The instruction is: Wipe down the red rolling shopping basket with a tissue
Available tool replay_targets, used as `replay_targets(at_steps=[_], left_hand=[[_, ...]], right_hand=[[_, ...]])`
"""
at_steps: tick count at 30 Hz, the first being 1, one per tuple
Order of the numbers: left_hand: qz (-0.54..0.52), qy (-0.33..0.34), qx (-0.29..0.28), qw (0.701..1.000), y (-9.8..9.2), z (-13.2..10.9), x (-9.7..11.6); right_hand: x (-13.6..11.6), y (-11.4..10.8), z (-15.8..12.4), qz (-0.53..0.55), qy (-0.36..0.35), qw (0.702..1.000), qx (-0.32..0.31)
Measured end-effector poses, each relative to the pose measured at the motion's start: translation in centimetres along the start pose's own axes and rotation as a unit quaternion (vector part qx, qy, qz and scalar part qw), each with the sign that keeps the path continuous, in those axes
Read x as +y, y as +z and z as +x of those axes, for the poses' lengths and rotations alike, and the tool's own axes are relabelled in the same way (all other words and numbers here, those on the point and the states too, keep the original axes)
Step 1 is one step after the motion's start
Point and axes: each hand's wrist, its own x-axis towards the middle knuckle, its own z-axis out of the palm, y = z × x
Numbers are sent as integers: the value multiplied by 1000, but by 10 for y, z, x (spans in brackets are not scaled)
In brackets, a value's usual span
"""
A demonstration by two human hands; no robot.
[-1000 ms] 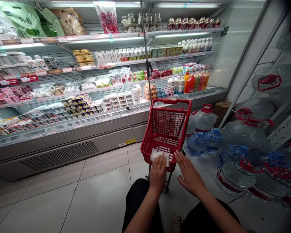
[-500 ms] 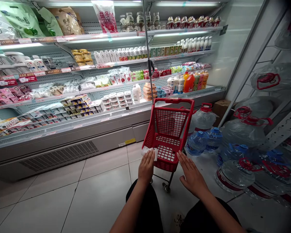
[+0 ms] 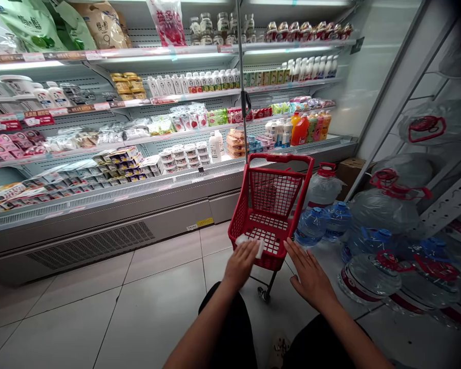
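Observation:
A small red wire shopping cart stands on the tiled floor in front of me. My left hand presses a white cloth flat against the cart's near rim. Its fingers lie over the cloth. My right hand hovers just right of the cart's near corner, fingers stretched out and together, holding nothing. Both forearms reach up from the bottom of the view over my dark trousers.
A long open chiller with shelves of dairy cups, bottles and packets runs along the left and back. Large water jugs with red and blue caps lie piled on the floor at the right. A cardboard box sits behind them.
My left hand slid the cloth along the cart's near rim, first to the left corner, then back toward the middle. The right hand stayed open beside the cart.

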Motion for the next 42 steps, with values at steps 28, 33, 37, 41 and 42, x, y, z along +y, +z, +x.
replay_targets(at_steps=[28, 33, 37, 41, 42], left_hand=[[19, -30, 39, 999, 5, -8, 66], [25, 30, 31, 999, 0, 5, 76], [16, 80, 22, 996, -11, 3, 39], [17, 30, 17, 999, -16, -3, 9], [15, 19, 20, 1000, -16, -4, 7]], right_hand=[[-46, 12, -12, -1, -13, 998, 61], [-39, 13, -9, -5, -28, 998, 61], [-28, 3, -10, -14, -38, 998, 43], [-28, -1, -6, 7, -21, 999, 40], [-30, -1, -5, 14, -20, 999, 38]])
